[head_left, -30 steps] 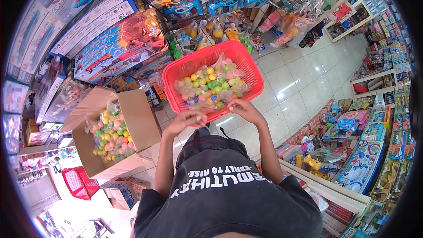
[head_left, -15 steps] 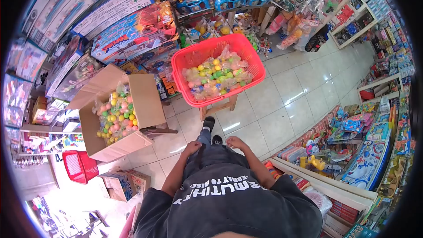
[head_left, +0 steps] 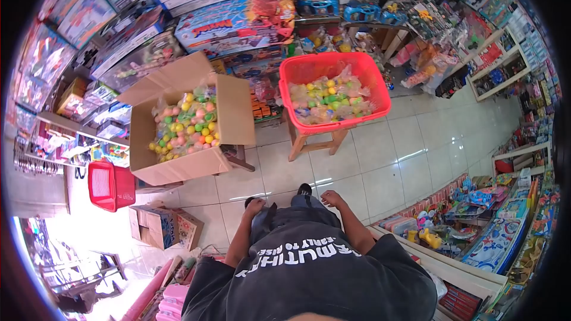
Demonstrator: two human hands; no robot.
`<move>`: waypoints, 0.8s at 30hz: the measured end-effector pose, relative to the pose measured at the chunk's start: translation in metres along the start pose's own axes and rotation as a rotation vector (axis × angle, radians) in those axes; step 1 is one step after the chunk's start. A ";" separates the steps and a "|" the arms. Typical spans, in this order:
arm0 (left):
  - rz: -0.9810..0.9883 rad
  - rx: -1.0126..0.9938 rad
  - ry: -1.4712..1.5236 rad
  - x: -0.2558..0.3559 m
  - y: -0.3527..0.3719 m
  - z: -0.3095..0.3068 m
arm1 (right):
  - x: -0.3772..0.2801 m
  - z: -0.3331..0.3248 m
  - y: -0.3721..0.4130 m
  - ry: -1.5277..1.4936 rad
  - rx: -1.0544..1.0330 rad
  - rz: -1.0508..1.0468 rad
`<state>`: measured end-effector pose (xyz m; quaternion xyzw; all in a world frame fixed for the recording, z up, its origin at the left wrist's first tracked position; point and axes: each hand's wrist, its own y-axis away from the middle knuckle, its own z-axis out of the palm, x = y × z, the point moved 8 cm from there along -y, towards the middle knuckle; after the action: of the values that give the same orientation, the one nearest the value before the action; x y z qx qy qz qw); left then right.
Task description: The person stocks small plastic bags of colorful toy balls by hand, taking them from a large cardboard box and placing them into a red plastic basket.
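My left hand (head_left: 254, 207) and my right hand (head_left: 332, 199) hang close to my body at waist height, both holding nothing, fingers loosely curled. Ahead stands a red plastic basket (head_left: 380, 92) on a small wooden stool (head_left: 314, 142), filled with clear bags of coloured balls (head_left: 328, 101). Left of it sits an open cardboard box (head_left: 237, 120) holding more bags of coloured balls (head_left: 185, 125). Both hands are well short of the basket and the box.
Boxed toys line the shelves (head_left: 226, 21) behind the basket and box. A second red basket (head_left: 110, 185) stands on the floor at left, with a small printed carton (head_left: 156, 226) near it. Toy racks (head_left: 476, 226) run along the right. White floor tiles (head_left: 380, 172) lie between.
My hands left the bags in the red basket and dropped to my waist. I have stepped back, so the basket, stool and cardboard box now sit farther away and more to the right.
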<state>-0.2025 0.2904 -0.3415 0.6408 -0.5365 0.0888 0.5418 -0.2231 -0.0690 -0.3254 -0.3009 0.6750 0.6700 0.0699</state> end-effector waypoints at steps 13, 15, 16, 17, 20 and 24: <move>-0.147 0.075 0.326 -0.102 0.071 -0.117 | -0.096 0.174 -0.038 0.156 -0.021 -0.206; -0.232 0.084 0.291 -0.130 0.083 -0.133 | -0.111 0.211 -0.036 0.226 -0.083 -0.228; -0.259 0.103 0.284 -0.135 0.093 -0.144 | -0.121 0.227 -0.031 0.198 -0.091 -0.245; -0.210 0.155 0.342 -0.133 0.102 -0.156 | -0.133 0.243 -0.027 0.169 -0.100 -0.265; -0.167 0.231 0.337 -0.146 0.114 -0.185 | -0.158 0.292 -0.035 0.190 -0.208 -0.303; 0.059 0.395 0.417 -0.131 0.132 -0.219 | -0.204 0.345 -0.010 0.227 -0.384 -0.284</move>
<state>-0.2571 0.5627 -0.2670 0.6860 -0.4044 0.3372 0.5022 -0.1597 0.3223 -0.2648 -0.4736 0.4899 0.7314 0.0287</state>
